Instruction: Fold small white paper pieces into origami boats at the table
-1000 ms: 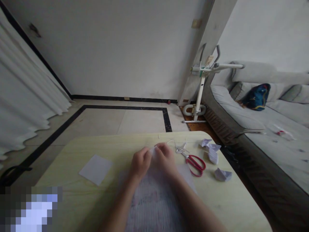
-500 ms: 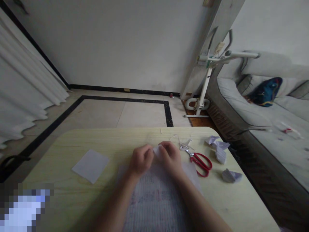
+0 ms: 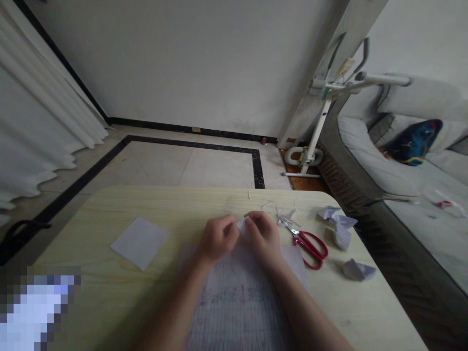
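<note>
Between my hands is a small white piece of paper (image 3: pixel 244 228), partly hidden by my fingers. My right hand (image 3: pixel 263 236) is closed on it, thumb on top. My left hand (image 3: pixel 219 236) has its fingers curled in a pinch at the paper's left edge; what lies inside them is hidden. Below both hands a large lined sheet with writing (image 3: pixel 237 302) lies on the table. Red-handled scissors (image 3: pixel 309 246) rest just right of my right hand, their blades by thin paper scraps (image 3: pixel 288 216).
A square white paper (image 3: pixel 140 243) lies on the left of the wooden table (image 3: pixel 91 292). Several folded paper pieces (image 3: pixel 341 229) sit near the right edge, another folded piece (image 3: pixel 359 270) closer to me. Beyond stand a sofa (image 3: pixel 395 175) and a white exercise machine (image 3: pixel 316 126).
The view has shifted slightly, so the table things appear a little farther right. Both hands keep nearly the same pose around the small paper.
</note>
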Demonstrator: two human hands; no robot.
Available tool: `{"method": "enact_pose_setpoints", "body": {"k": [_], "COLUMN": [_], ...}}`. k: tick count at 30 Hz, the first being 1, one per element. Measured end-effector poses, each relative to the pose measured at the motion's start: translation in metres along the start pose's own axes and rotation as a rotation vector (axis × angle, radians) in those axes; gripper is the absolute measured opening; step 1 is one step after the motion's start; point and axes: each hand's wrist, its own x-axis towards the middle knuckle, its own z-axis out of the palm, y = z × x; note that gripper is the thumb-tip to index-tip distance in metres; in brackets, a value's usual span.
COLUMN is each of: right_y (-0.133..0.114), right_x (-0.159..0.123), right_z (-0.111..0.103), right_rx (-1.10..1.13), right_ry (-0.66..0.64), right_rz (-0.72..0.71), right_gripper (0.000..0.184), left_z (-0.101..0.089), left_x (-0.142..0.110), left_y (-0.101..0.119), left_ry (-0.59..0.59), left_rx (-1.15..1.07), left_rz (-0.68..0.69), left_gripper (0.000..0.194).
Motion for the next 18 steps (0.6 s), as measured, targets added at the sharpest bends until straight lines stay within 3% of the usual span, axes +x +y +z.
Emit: {"method": "enact_pose_setpoints", "body": {"k": [7, 13, 18], "right_y": [0.0021, 0.0027, 0.0024], "right_x": [-0.001, -0.0019, -0.0034], "right_z": [0.0013, 0.0035, 0.0043], "right_rx": [-0.063, -0.247, -0.288], "right_ry": [0.015, 0.023, -0.021], "right_rz": [-0.024, -0.16, -0.235], "right_gripper": [0.009, 0.009, 0.01], "left_z": [0.0031, -0.001, -0.0026], "left_x": [0.003, 0.0052, 0.0004], "left_y": [0.0022, 0.0067, 0.0074], "left_ry": [0.048, 0.115, 0.132], "left_rx": [0.17, 0.434, 0.502], "left_rz": [0.011, 0.026, 0.037], "left_gripper": [0.026, 0.021, 0.02]}}
